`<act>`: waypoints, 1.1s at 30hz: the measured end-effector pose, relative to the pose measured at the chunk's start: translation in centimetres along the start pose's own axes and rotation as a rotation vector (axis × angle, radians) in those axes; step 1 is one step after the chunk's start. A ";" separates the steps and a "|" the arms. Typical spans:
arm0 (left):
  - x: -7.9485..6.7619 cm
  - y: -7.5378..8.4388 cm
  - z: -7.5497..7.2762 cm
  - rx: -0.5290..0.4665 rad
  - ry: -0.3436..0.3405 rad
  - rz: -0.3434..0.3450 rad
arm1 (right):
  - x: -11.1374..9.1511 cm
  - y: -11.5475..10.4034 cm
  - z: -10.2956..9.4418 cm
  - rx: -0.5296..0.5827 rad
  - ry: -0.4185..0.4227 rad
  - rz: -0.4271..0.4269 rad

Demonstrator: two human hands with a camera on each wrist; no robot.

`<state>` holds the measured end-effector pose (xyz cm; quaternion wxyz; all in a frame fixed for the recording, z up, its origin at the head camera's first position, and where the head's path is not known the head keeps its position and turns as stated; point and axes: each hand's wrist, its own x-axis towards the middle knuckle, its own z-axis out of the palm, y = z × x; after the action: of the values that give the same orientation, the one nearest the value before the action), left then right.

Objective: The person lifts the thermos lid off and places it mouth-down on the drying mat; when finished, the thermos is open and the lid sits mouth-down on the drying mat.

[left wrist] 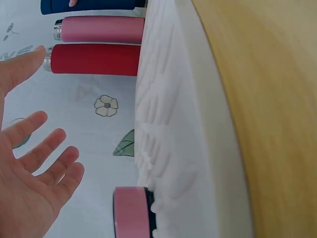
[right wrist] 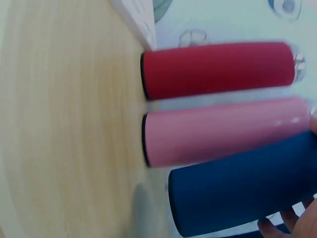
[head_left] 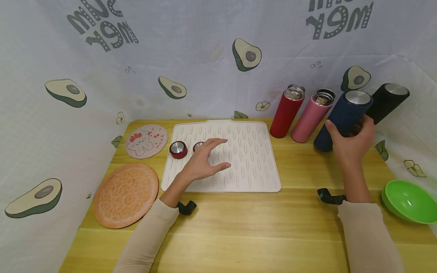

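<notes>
My right hand (head_left: pixel 355 142) grips a navy blue thermos (head_left: pixel 345 113) topped by a silver-faced lid. In the right wrist view its base is tilted and slightly off the tabletop. Left of it stand a pink thermos (head_left: pixel 312 119) and a red thermos (head_left: pixel 286 113), both without lids, their steel necks showing. A black thermos (head_left: pixel 387 99) is just right of the blue one, partly hidden. My left hand (head_left: pixel 201 163) hovers with spread fingers over a white ridged mat (head_left: pixel 249 167), holding nothing. A red lid (head_left: pixel 178 150) sits on the mat; a pink lid (left wrist: pixel 132 213) beside it is partly hidden by that hand.
On the left of the wooden table (head_left: pixel 259 227) lie a round cartoon coaster (head_left: pixel 146 141) and a larger orange round mat (head_left: pixel 126 195). A green bowl (head_left: pixel 409 201) stands at the right edge. A printed cloth (head_left: pixel 205 49) hangs behind.
</notes>
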<state>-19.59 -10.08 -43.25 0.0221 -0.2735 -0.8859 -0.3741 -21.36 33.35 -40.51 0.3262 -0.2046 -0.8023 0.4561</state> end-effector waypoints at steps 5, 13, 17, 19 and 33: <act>0.1 0.9 -0.4 -0.009 0.003 0.027 | -2.4 -1.7 -0.2 0.060 -0.051 -0.143; 0.0 2.7 -1.4 -0.017 0.027 0.082 | -5.8 -3.4 1.3 0.068 -0.201 -0.387; 0.0 3.6 -1.9 -0.043 0.050 0.112 | -7.4 -4.5 2.2 0.052 -0.300 -0.493; -0.1 4.0 -2.2 -0.066 0.057 0.132 | -8.0 -5.1 2.6 0.057 -0.358 -0.532; -1.0 6.2 -3.5 -0.329 0.141 0.226 | -10.7 -9.0 3.7 0.056 -0.664 -0.698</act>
<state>-16.26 -9.38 -36.95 0.0811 -0.3439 -0.7730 -0.5269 -16.74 19.97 -37.65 0.1916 0.2424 -0.8712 0.3815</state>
